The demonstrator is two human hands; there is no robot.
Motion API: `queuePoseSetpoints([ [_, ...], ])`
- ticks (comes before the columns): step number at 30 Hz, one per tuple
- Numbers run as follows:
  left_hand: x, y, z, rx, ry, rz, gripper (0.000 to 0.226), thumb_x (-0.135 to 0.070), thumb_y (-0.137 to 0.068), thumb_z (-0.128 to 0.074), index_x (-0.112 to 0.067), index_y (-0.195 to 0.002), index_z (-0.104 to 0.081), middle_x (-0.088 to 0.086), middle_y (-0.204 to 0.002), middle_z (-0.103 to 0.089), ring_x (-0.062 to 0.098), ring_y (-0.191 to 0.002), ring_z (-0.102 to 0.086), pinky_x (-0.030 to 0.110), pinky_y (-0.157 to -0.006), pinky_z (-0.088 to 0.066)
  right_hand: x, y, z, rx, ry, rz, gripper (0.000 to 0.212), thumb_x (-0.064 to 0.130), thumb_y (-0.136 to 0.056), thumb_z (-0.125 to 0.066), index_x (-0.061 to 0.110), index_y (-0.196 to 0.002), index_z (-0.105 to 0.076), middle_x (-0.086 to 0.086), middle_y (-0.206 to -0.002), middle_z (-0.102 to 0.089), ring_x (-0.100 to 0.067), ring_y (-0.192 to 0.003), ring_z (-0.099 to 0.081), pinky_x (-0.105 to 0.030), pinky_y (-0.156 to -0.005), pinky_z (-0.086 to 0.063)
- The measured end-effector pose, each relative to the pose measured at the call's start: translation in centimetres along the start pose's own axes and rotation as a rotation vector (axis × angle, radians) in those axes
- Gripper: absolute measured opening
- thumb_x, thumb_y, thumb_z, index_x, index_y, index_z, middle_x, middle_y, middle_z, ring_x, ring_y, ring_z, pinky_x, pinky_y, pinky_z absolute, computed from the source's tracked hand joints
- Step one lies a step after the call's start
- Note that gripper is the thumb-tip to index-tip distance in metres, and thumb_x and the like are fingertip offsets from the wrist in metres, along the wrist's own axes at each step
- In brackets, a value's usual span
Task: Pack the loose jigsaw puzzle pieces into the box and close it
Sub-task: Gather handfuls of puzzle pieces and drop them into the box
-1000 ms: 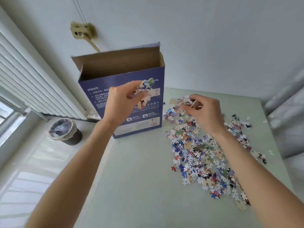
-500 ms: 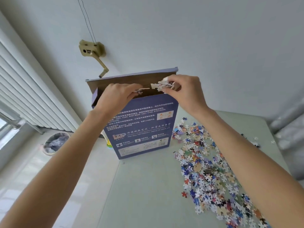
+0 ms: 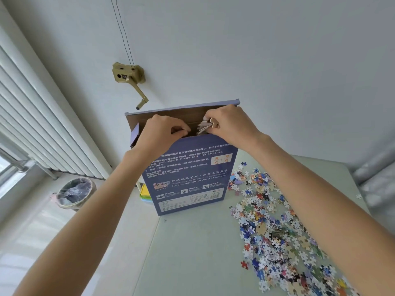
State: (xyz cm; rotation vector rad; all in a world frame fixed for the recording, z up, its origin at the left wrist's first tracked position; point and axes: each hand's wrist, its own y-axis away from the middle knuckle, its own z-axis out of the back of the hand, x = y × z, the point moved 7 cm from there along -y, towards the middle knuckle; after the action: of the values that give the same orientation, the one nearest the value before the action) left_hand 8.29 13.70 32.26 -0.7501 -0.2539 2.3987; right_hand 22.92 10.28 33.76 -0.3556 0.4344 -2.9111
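Note:
A tall blue puzzle box (image 3: 188,174) stands upright on the pale green table (image 3: 192,253), its top open and the brown inside showing. My right hand (image 3: 233,124) holds a bunch of puzzle pieces (image 3: 204,126) over the opening, at its right end. My left hand (image 3: 162,131) is over the left part of the opening with its fingers curled at the front rim; no pieces show in it. Loose coloured pieces (image 3: 273,227) lie spread over the table to the right of the box.
A bin with a plastic liner (image 3: 74,193) stands on the floor at the left, below white slats (image 3: 42,124). A yellow and green object (image 3: 145,194) peeks out behind the box. A crank fitting (image 3: 128,76) is on the wall. Grey covered bulk (image 3: 376,178) borders the table's right.
Both hands rose from the table and pile to the box top with pieces. The left hand has since dipped into the opening and its pieces no longer show.

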Motion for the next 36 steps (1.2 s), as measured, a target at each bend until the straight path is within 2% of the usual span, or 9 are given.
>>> queuePoseSetpoints([
  [4,-0.1,0.7,-0.5,0.024,-0.026,-0.036,0.020,-0.028,-0.093,-0.055,-0.020,-0.101,-0.072,-0.001,-0.089,-0.072,0.017,-0.077,-0.064,0.032,-0.071,-0.050,0.9,-0.2,-0.1,0.012,-0.035,0.012,0.024,0.027,-0.083,-0.068,0.012,-0.102,-0.065,-0.003,-0.090,-0.069,-0.018,-0.081,-0.063,-0.029,-0.066,-0.048],
  [8,0.2,1.6,-0.7,0.055,0.066,-0.033,0.017,-0.028,-0.090,-0.058,-0.023,-0.100,-0.071,-0.008,-0.089,-0.071,0.009,-0.080,-0.063,0.024,-0.073,-0.049,1.6,-0.4,-0.4,-0.006,-0.060,0.021,0.028,0.033,-0.083,-0.068,0.012,-0.100,-0.065,-0.002,-0.087,-0.069,-0.012,-0.074,-0.058,-0.020,-0.055,-0.031],
  [11,0.4,2.0,-0.8,0.035,0.049,-0.056,0.017,-0.022,-0.088,-0.063,-0.022,-0.102,-0.071,-0.006,-0.093,-0.071,0.006,-0.083,-0.062,0.020,-0.077,-0.046,1.9,-0.5,-0.9,-0.014,-0.056,0.032,0.029,0.037,-0.083,-0.067,0.012,-0.097,-0.064,-0.003,-0.086,-0.069,-0.017,-0.077,-0.062,-0.023,-0.061,-0.035],
  [16,0.4,2.1,-0.7,-0.014,0.026,-0.103,0.015,-0.019,-0.086,-0.064,-0.016,-0.098,-0.072,-0.002,-0.092,-0.070,0.014,-0.083,-0.063,0.031,-0.077,-0.051,2.0,-0.1,-1.8,0.035,-0.136,0.042,0.035,0.043,-0.087,-0.059,0.017,-0.111,-0.056,0.004,-0.097,-0.058,-0.007,-0.081,-0.051,-0.020,-0.064,-0.038],
  [20,0.5,2.0,-0.6,-0.031,-0.019,-0.125,0.012,-0.022,-0.086,-0.064,-0.017,-0.094,-0.071,-0.002,-0.091,-0.070,0.016,-0.082,-0.063,0.036,-0.075,-0.052,2.0,0.4,-2.7,0.103,-0.155,0.062,0.031,0.027,-0.092,-0.051,0.019,-0.122,-0.050,-0.001,-0.119,-0.058,-0.016,-0.104,-0.056,-0.037,-0.086,-0.048],
  [23,0.5,2.0,-0.7,-0.036,-0.050,-0.139,0.013,-0.024,-0.087,-0.063,-0.018,-0.095,-0.071,-0.002,-0.092,-0.070,0.018,-0.081,-0.064,0.038,-0.073,-0.052,2.0,0.7,-3.0,0.119,-0.164,0.064,0.025,0.024,-0.093,-0.049,0.018,-0.116,-0.057,0.000,-0.114,-0.060,-0.018,-0.097,-0.058,-0.040,-0.082,-0.050],
  [29,-0.6,2.7,-0.1,-0.133,-0.120,-0.224,0.013,-0.019,-0.087,-0.062,-0.017,-0.097,-0.070,0.000,-0.090,-0.070,0.022,-0.078,-0.065,0.036,-0.066,-0.054,2.1,2.3,-1.3,-0.094,-0.182,0.119,0.019,0.015,-0.092,-0.052,0.013,-0.105,-0.066,-0.001,-0.103,-0.067,-0.017,-0.092,-0.062,-0.036,-0.077,-0.054],
  [33,-2.9,4.5,1.3,-0.348,-0.177,-0.386,0.015,-0.018,-0.092,-0.056,-0.014,-0.098,-0.069,-0.001,-0.090,-0.070,0.017,-0.083,-0.064,0.030,-0.065,-0.054,3.0,5.8,0.9,-0.338,-0.045,0.230,0.016,0.014,-0.089,-0.055,0.009,-0.098,-0.067,-0.003,-0.092,-0.070,-0.017,-0.083,-0.064,-0.025,-0.073,-0.050],
  [36,-4.9,7.3,0.8,-0.484,-0.108,-0.484,0.015,-0.019,-0.093,-0.057,-0.013,-0.094,-0.071,-0.001,-0.085,-0.070,0.013,-0.079,-0.064,0.022,-0.061,-0.051,1.9,10.5,0.8,-0.429,-0.024,0.202,0.017,0.015,-0.090,-0.055,0.007,-0.095,-0.068,-0.003,-0.085,-0.071,-0.016,-0.075,-0.064,-0.020,-0.067,-0.048],
])
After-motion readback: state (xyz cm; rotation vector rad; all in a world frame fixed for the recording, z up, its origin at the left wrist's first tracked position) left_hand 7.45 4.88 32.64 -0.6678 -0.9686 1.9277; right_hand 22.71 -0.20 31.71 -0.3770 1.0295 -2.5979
